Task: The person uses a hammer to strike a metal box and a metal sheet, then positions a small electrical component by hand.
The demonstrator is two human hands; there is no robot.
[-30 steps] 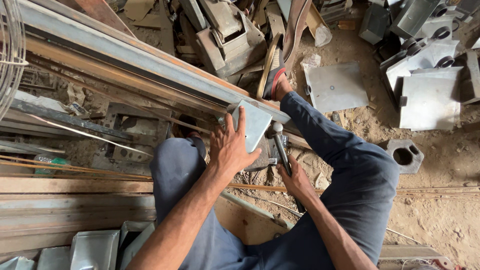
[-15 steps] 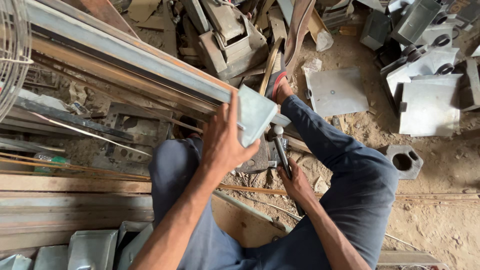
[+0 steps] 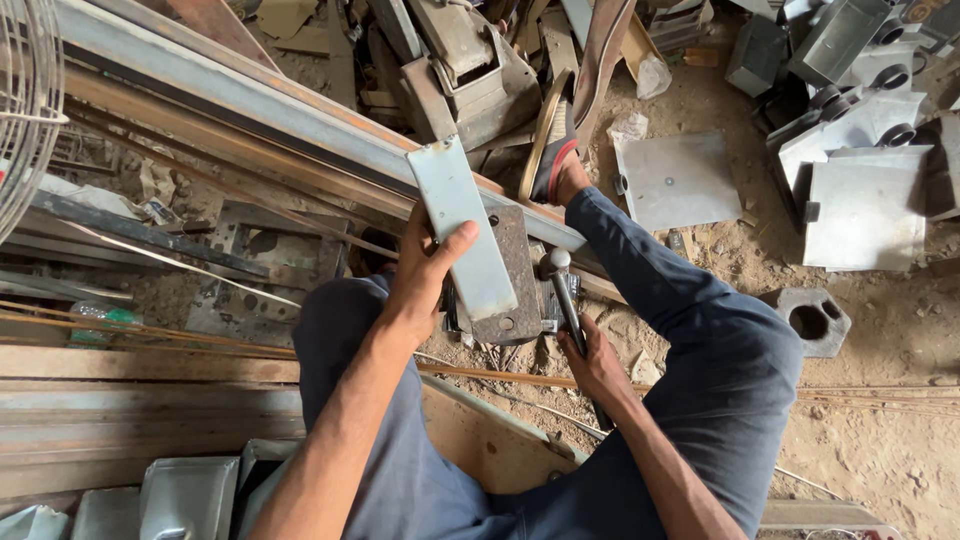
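The left hand (image 3: 425, 275) grips a pale metal strip (image 3: 462, 230), holding it tilted over the rusty steel block (image 3: 510, 275) that sits on the dirt floor (image 3: 880, 440) between the person's knees. The right hand (image 3: 598, 362) is closed around a hammer (image 3: 566, 295) just beside the block. For a clean blow, the strip should probably lie flat on the block, fingers clear.

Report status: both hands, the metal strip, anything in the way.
Left hand grips grey metal strip, lifted over rusty plate. Right hand holds hammer low. Nothing between strip and plate.
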